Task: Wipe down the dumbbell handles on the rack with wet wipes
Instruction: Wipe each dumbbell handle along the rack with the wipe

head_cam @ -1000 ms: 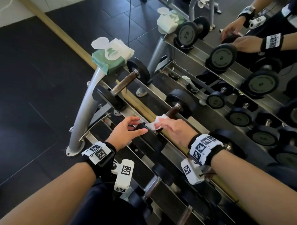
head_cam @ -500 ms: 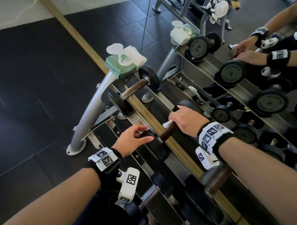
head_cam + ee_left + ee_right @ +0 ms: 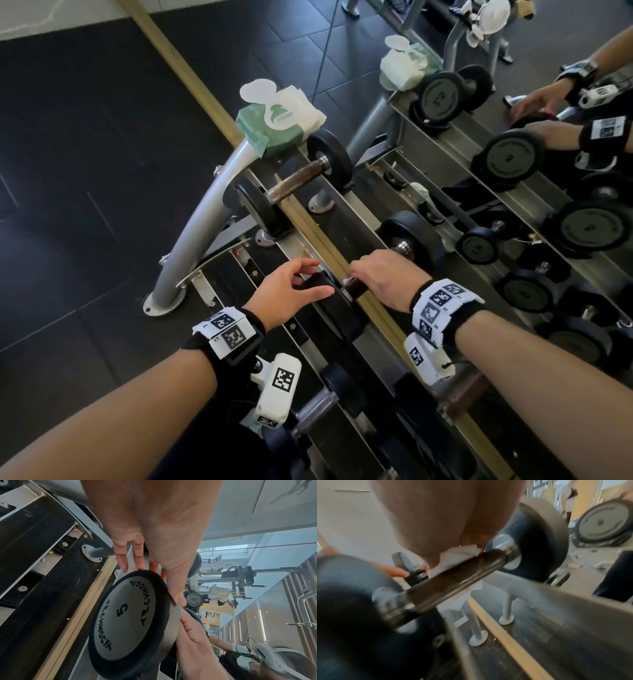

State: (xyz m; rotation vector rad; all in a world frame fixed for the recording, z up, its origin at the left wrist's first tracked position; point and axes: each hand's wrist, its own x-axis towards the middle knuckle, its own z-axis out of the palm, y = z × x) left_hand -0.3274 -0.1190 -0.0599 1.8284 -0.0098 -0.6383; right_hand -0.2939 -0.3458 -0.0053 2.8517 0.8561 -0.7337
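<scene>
Item: R hand [image 3: 385, 275] fingers curled round thin white wet wipe [image 3: 459, 553], wrapped on dark knurled steel dumbbell handle [image 3: 453, 573], top rack rail. L hand [image 3: 287, 293] fingers spread, steadying black rubber end plate [image 3: 126, 616]. I judge dumbbell heavy, rolls; wipe limp, tears easily. Green wipes pack [image 3: 274, 128], lid open, sheet protruding, on rack end.

Left hand [image 3: 286, 293] spread open with straight fingers; right hand [image 3: 385, 279] curled, knuckles up.

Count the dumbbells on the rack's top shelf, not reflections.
3 dumbbells: one beside the wipes pack, one under the right hand, one below the right wrist; others may be hidden.
</scene>
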